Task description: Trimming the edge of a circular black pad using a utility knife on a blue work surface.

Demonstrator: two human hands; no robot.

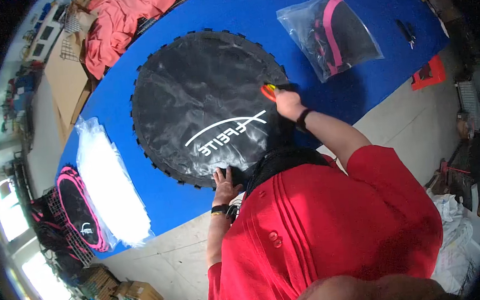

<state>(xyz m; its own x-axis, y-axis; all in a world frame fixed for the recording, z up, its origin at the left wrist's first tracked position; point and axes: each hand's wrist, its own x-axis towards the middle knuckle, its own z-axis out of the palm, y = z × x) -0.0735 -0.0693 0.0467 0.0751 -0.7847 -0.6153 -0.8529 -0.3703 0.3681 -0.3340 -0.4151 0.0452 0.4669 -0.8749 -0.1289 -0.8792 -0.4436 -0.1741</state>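
A large round black trampoline mat [192, 92] lies flat on the blue table, with small black tabs around its rim and a white printed mark toward its near side. My left hand [226, 186] rests on the mat's near edge, fingers spread and holding nothing. Over the right part of the mat, my right hand [289, 104] is closed around a small orange-and-yellow looped tool [268, 91]. The loop points left, and the rest of the tool is hidden by the hand or too small to make out.
A clear bag [348, 39] with black and pink pieces lies at the far right, near a small black tool [406, 32]. White plastic bags [110, 185] and a pink-edged black piece [79, 209] lie left. Pink cloth [122, 25] is heaped at the far left.
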